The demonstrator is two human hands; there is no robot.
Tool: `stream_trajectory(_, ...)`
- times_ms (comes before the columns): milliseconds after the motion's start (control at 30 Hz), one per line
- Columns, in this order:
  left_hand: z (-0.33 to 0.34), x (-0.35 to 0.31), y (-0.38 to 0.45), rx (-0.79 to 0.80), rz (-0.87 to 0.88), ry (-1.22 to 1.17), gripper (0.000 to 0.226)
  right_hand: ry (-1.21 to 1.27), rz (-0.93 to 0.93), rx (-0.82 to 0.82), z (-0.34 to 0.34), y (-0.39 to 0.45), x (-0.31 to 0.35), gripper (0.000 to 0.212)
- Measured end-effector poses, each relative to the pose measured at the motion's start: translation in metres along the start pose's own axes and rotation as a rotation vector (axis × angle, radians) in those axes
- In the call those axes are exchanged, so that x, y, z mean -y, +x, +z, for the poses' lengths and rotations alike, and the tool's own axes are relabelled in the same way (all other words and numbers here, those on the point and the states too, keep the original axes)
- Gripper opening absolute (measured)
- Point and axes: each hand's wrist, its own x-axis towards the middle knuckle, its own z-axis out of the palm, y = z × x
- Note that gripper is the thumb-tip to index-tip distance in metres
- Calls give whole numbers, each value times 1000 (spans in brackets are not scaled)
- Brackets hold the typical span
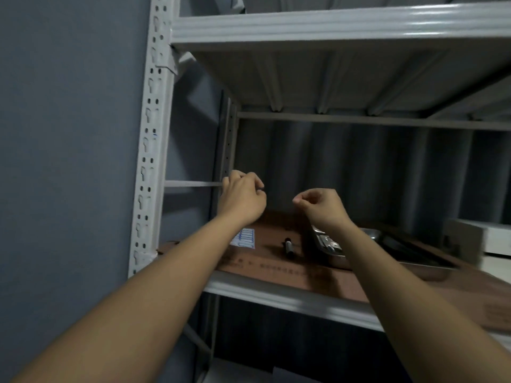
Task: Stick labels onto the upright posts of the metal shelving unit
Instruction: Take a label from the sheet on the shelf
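Head view: left hand [242,196] at rear post [228,139]; right hand [322,207] apart.

Head camera faces forward, tilted upward, close into the shelving unit [331,26].

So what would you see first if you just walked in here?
Two bare arms reaching into a grey metal shelf, the left hand up by the back post and the right hand beside it. Under them lie a black marker and a label sheet on brown cardboard.
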Motion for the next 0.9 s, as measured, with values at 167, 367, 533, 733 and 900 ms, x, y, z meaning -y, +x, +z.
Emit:
stream_trajectory(167, 29, -25, -11, 96, 28, -28, 18, -240, 77, 57, -43, -10, -34, 12)
stream_trajectory(367, 50, -44, -18, 151, 59, -7, 18, -536, 59, 122, -65, -14, -50, 13)
stream_trajectory(533, 57, -49, -19, 176, 93, 12, 17, -598, 79, 171, -65, -10, -56, 11)
stream_trajectory(733, 60, -42, -18, 180, 98, 30, 17, -728, 72, 252, -59, -6, -66, 18)
stream_trajectory(900, 59, -36, -16, 191, 80, 27, 16, -795, 64, 254, -53, -8, -59, 17)
